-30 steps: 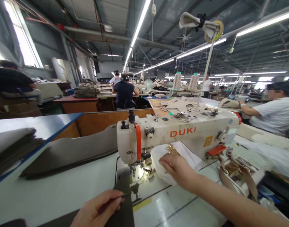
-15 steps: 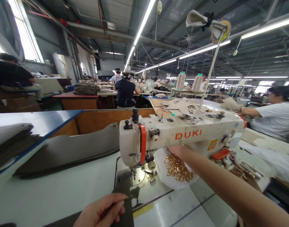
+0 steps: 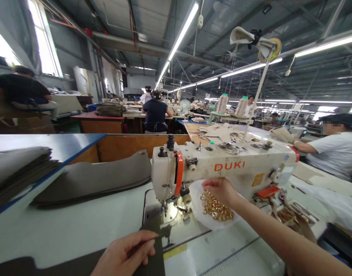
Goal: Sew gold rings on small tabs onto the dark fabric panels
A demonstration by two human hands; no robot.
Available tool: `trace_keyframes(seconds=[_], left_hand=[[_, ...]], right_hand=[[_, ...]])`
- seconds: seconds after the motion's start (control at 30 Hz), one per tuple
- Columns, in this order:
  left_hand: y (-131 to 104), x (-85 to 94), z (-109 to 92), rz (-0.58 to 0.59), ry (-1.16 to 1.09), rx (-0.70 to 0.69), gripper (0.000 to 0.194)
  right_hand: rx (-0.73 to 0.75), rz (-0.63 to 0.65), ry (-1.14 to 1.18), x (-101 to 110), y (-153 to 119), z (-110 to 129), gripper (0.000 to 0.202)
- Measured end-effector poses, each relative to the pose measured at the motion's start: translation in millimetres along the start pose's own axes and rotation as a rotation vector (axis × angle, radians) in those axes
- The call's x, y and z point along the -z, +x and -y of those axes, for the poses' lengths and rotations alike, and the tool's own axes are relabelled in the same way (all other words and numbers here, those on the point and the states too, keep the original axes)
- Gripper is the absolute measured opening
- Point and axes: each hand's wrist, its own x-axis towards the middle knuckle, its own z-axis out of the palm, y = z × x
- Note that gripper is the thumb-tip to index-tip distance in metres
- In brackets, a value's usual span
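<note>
My left hand (image 3: 128,251) is at the bottom, thumb and fingers closed on the edge of a dark olive-brown fabric piece (image 3: 78,263) lying on the sewing table. Under the arm of the white sewing machine (image 3: 204,161), my right hand (image 3: 220,189) is at the back rim of a white dish (image 3: 197,214). Small gold metal rings (image 3: 216,209) fill the dish. Thumb and fingertips of my right hand are pinched together; what is between them is too small to make out. The lit needle plate (image 3: 171,212) lies between my hands, left of the dish.
Stacked dark cut panels (image 3: 98,180) lie left of the machine, and another stack (image 3: 20,172) is on a blue-edged table. Straps and metal fittings (image 3: 291,218) sit in a tray at right. A person in a white shirt (image 3: 334,147) works at the right.
My right hand has risen slightly from behind the rings to the dish's back rim, and its fingers now show. The left hand stays on the fabric. The view has shifted a little.
</note>
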Motion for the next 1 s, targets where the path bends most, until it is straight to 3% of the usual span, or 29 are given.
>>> trace_keyframes(seconds=[0.23, 0.4, 0.47, 0.6, 0.73, 0.83, 1.0], left_hand=[[-10.5, -7.7, -22.2, 0.054, -0.162, -0.017, 0.025], [-14.2, -10.4, -21.7, 0.067, -0.259, -0.027, 0.021], [-13.6, -9.9, -19.2, 0.057, -0.287, -0.027, 0.02], [-12.6, -8.2, -19.8, 0.039, -0.295, -0.027, 0.02], [-14.3, -6.4, -24.7, -0.006, -0.235, -0.036, 0.021], [-15.5, -5.5, -26.0, -0.04, -0.17, -0.06, 0.022], [-15.4, -6.4, -23.8, -0.061, -0.116, -0.086, 0.022]], right_hand=[[-0.06, 0.186, 0.583, -33.2, -67.7, 37.7, 0.034], [-0.141, 0.355, 0.97, -58.2, -80.8, 62.1, 0.02], [-0.132, 0.361, 0.997, -63.9, -80.4, 65.1, 0.016], [-0.055, 0.221, 0.893, -74.4, -81.1, 64.1, 0.013], [-0.082, 0.14, 0.935, -83.7, -83.4, 61.4, 0.024], [-0.066, 0.09, 0.844, -85.6, -83.3, 60.1, 0.026], [-0.12, 0.088, 0.829, -85.7, -81.0, 57.0, 0.031]])
